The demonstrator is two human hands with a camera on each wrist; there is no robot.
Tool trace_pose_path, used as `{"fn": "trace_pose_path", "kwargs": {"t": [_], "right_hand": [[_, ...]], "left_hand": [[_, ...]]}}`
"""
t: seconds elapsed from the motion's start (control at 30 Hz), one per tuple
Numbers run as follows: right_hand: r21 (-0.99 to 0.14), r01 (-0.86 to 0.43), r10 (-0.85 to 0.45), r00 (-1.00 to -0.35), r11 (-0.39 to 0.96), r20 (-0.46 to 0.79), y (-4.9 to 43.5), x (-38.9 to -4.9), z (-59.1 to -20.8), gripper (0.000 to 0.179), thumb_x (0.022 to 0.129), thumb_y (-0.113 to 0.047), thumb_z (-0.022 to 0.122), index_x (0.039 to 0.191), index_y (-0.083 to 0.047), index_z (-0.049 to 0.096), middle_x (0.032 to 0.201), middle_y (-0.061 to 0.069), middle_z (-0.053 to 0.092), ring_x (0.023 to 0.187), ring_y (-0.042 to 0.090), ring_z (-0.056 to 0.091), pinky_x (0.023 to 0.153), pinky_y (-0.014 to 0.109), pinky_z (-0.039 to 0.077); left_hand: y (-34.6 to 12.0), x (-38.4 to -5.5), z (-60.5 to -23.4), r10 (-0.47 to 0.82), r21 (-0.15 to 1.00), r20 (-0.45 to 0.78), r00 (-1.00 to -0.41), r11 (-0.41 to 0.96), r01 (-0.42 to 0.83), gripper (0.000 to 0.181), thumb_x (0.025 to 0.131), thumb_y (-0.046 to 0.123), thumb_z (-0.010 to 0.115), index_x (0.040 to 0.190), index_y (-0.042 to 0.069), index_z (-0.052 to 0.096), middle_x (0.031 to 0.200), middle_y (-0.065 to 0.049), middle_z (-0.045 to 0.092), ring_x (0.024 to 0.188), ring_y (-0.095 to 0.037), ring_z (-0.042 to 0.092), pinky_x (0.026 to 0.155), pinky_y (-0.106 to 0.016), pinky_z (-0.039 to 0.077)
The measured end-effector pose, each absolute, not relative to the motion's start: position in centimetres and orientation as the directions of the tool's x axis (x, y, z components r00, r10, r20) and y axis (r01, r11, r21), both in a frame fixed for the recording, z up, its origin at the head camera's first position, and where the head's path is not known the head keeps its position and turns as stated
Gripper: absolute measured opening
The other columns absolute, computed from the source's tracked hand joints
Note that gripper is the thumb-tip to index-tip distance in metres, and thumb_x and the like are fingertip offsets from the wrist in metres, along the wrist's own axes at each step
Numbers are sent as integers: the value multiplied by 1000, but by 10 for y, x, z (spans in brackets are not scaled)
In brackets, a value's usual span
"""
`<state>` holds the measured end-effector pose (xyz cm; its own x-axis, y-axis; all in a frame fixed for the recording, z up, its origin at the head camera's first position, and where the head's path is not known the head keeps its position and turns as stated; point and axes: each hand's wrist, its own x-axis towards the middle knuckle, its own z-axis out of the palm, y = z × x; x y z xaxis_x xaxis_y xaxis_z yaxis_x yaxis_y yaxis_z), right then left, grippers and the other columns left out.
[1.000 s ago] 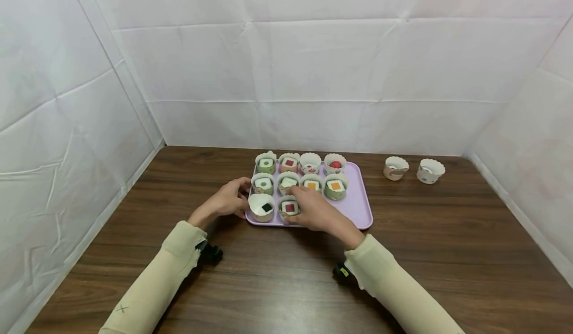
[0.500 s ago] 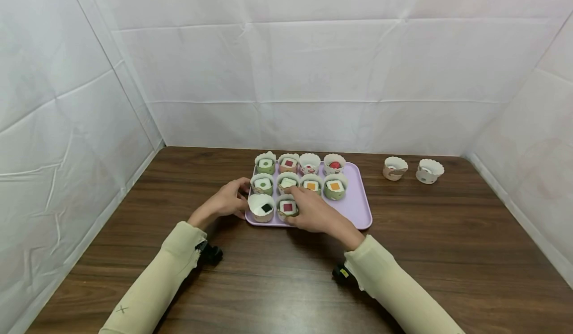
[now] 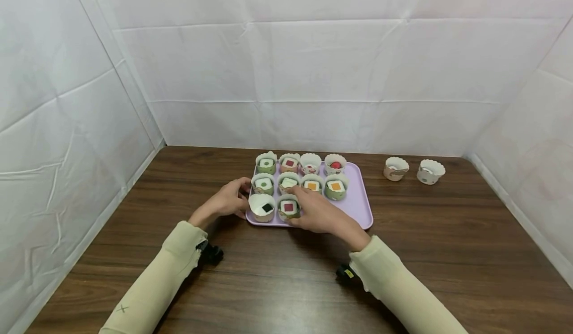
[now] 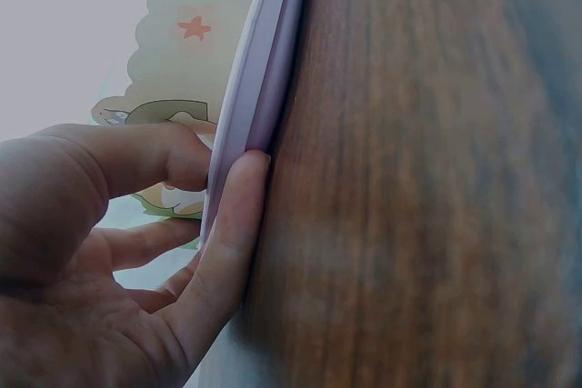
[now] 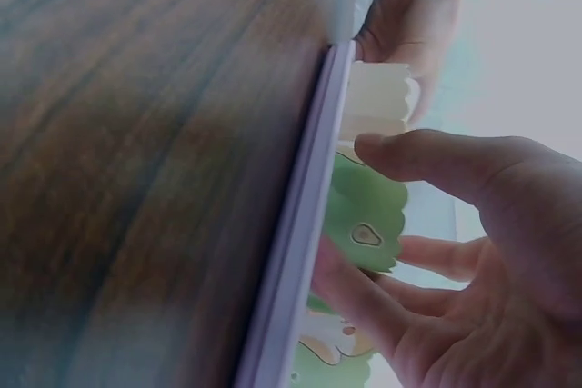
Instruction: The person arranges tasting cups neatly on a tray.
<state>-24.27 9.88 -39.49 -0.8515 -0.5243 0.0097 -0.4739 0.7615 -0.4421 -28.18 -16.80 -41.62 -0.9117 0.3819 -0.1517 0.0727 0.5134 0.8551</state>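
A lilac tray [image 3: 356, 200] carries rows of scalloped paper baking cups with small white pieces inside, most topped with coloured squares, like toy sushi. My left hand [image 3: 227, 198] is at the tray's left edge; in the left wrist view its thumb and a finger [image 4: 238, 197] lie on either side of the rim. My right hand [image 3: 315, 212] holds a green baking cup [image 5: 366, 220] in the front row between thumb and fingers. That cup contains a white piece with a dark red square [image 3: 288, 207]. Left of it stands a pale cup [image 3: 261, 216] with a black-topped piece.
Two more baking cups, one brown-patterned [image 3: 395, 174] and one white [image 3: 429, 176], stand on the wooden table [image 3: 447, 234] right of the tray. White sheeting [image 3: 313, 65] walls the back and sides.
The cup in my right hand shifts very slightly, and the right wrist moves a little to the right. My left hand stays at the tray edge.
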Motion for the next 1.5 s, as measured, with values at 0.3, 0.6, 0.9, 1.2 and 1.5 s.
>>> {"fn": "trace_pose_path", "kwargs": {"t": [0.3,0.6,0.9,1.2,1.5], "right_hand": [[-450,-516,-585,-811,729,-18,111,-236,-387,78,90,-25,79,154,-5,39,131,15,62,101,23,59,92,41,52],[-524,-538,-630,-777,661,3,130,-231,-386,76,94,-21,74,159,-11,34,142,15,58,111,27,68,93,39,61],[-563,-586,-641,-758,583,125,151,-231,-382,57,97,-18,71,147,-3,48,132,18,64,116,28,66,86,32,64],[-513,-627,-565,-771,587,294,184,-249,-379,40,96,-14,72,133,-2,62,116,16,71,101,25,72,79,33,64],[-533,-512,-398,-859,674,322,231,-271,-383,35,98,-13,70,130,-1,64,118,20,73,104,32,72,85,47,63]], "left_hand": [[-168,-281,-416,385,854,-151,-911,514,75,69,83,-10,57,149,-4,41,132,-28,46,93,-23,59,67,-37,66],[-168,-282,-416,379,855,-148,-914,513,74,68,83,-10,57,149,-4,41,134,-29,46,94,-24,59,67,-37,67],[-168,-282,-417,371,857,-153,-916,511,64,69,83,-10,59,149,-3,41,135,-29,46,96,-25,59,67,-36,67],[-168,-281,-416,377,852,-159,-913,520,66,70,84,-8,60,151,-2,40,136,-29,46,96,-25,59,68,-36,67],[-168,-281,-415,376,848,-163,-912,526,65,70,84,-9,59,151,-2,40,136,-29,46,96,-25,60,68,-36,67]]}}
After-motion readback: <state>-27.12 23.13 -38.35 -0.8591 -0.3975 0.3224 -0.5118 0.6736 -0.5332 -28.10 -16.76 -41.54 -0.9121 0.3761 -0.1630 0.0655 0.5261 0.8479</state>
